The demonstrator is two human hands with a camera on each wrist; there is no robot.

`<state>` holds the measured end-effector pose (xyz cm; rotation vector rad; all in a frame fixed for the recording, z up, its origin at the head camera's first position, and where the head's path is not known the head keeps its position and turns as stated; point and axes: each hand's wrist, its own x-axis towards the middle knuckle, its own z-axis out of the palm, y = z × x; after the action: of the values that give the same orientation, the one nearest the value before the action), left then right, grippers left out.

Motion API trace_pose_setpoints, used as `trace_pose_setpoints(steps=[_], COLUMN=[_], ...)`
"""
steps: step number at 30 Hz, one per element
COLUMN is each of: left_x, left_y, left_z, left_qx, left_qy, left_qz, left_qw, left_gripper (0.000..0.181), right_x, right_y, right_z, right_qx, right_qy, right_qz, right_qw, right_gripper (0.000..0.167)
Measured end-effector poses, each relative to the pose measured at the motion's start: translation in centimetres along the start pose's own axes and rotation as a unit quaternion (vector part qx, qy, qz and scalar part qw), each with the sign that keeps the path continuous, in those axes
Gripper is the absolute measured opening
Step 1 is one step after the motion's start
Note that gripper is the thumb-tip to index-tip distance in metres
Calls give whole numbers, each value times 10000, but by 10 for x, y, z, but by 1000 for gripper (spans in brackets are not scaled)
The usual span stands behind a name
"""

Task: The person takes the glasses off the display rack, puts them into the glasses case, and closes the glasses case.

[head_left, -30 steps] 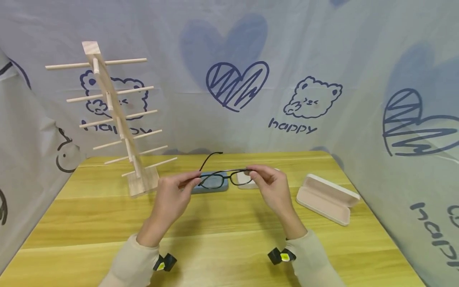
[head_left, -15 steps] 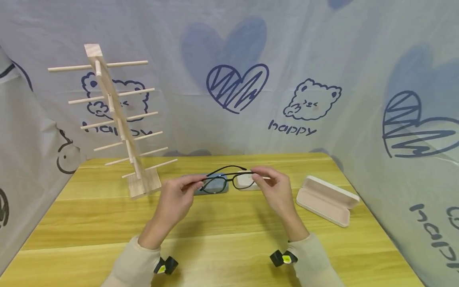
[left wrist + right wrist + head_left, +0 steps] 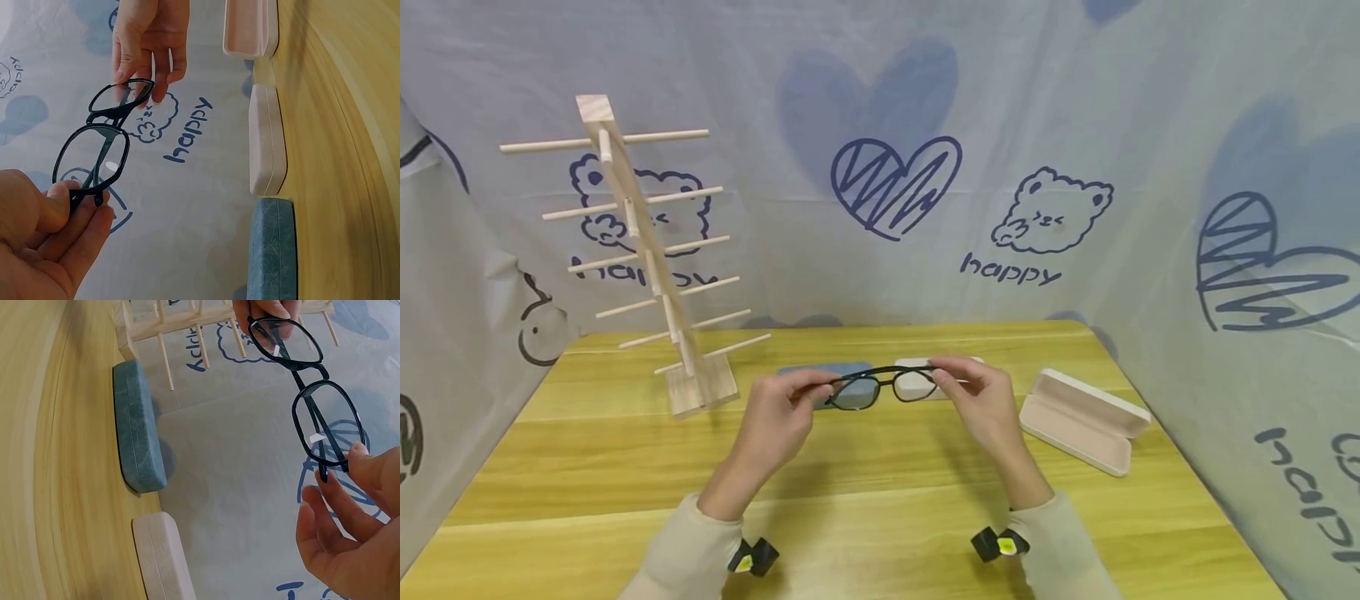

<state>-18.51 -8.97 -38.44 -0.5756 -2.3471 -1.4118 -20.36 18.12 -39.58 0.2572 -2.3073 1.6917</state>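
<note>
Black-framed eyeglasses (image 3: 886, 382) hang above the table in the head view, temples folded behind the lenses. My left hand (image 3: 775, 421) pinches their left end between thumb and fingers. At the other end, my right hand (image 3: 987, 417) grips the corner of the frame the same way. Beneath and behind the glasses lie a closed blue glasses case (image 3: 137, 428) and a closed whitish glasses case (image 3: 267, 140), both partly covered by the hands and glasses in the head view. Crossed temples (image 3: 312, 403) show through the lenses in the right wrist view.
A wooden display rack (image 3: 640, 225) with several pegs stands at the back left of the wooden table (image 3: 880, 517). On the right, an open white glasses case (image 3: 1078, 429) lies with its pinkish inside showing. A printed curtain (image 3: 760, 108) hangs behind and at both sides.
One temple stuck out behind the glasses a second ago; it has swung inward and now lies folded along the frame. Both hands, still holding the glasses, have come slightly lower in the view.
</note>
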Motion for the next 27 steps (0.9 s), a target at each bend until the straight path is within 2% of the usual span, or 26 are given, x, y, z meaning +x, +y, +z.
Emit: trace_pose_setpoints(steps=[7,16,21,27], left_x=[1,3,6,12], left_y=[1,-1,1,6], left_z=[5,18,32,53], left_qx=[-10,-108,-203,-133], left_qy=[-70,-269,-462,-696], left_qz=[-102,82,-115,-258], left_qw=[9999,9995,9987,9972], left_gripper=[16,19,20,19], right_x=[-2,-6,-9,-17], right_y=[3,9,13,20], right_z=[-4,-19,-37,-62], right_qx=[104,-101,-380,-800], right_qy=[-45,-79,-181,-272], right_qz=[137,385,609,658], right_qw=[9998,9992,9973,9942], right_gripper=[22,23,26,29])
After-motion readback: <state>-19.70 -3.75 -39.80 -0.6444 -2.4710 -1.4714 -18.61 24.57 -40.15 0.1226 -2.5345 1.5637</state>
